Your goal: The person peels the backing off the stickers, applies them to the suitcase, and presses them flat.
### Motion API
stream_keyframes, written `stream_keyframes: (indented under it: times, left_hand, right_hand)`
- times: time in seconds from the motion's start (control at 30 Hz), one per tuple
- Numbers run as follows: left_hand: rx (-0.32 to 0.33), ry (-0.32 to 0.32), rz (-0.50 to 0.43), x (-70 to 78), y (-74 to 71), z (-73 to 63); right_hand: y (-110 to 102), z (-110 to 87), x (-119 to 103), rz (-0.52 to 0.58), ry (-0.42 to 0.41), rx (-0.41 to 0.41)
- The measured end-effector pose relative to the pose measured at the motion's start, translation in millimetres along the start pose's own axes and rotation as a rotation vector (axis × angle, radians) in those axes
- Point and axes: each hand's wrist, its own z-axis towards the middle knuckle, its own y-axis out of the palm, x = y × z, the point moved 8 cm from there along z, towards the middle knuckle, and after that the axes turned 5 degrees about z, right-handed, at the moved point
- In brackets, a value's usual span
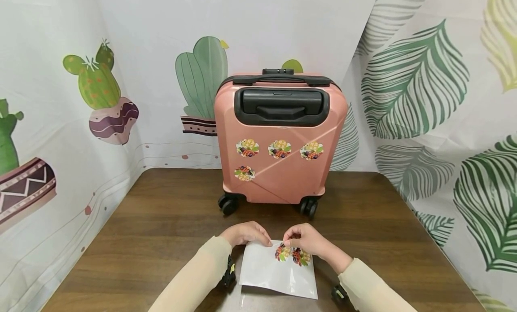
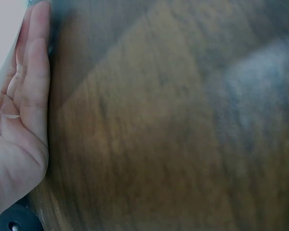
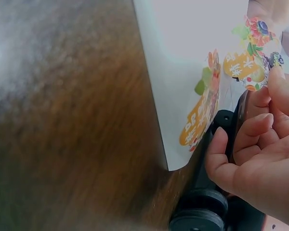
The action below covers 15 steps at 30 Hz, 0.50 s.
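Note:
A glossy white sticker sheet (image 1: pixel 270 271) lies tilted above the table's near part, with two colourful fruit stickers near its upper right. My left hand (image 1: pixel 249 234) grips the sheet's upper edge, thumb on top and fingers underneath; in the left wrist view those fingers (image 2: pixel 37 72) lie behind the white sheet. At the same edge my right hand (image 1: pixel 308 240) pinches the rim of the left fruit sticker (image 1: pixel 282 252) between thumb and index finger. Beside it the other fruit sticker (image 1: pixel 301 257) lies on the sheet. In the right wrist view the pinched sticker (image 3: pixel 254 55) is partly covered by the thumb.
Behind the hands a pink suitcase (image 1: pixel 282 186) stands upright on the brown wooden table (image 1: pixel 169 222). Its front carries several fruit stickers, three in an upper row and one below at left (image 1: pixel 244 173). Printed cloth (image 1: pixel 161 15) hangs behind and on both sides.

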Motion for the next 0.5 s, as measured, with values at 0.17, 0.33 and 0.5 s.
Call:
stream_keyframes:
  times: [0.17,0.33,0.5]
  left_hand:
    - [0.001,-0.008,0.003,-0.5,-0.8,0.9]
    - [0.007,-0.016,0.011,0.5,-1.5,-0.7]
    - [0.0,-0.023,0.001,0.6,-0.7,-1.2]
  right_hand:
    - [-1.3,-0.3,-1.2,0.002,0.0,0.007]
    - [-2.1,-0.6,-1.4,0.006,-0.003,0.012]
    - [-2.9,-0.8,-0.2,0.006,0.012,0.01]
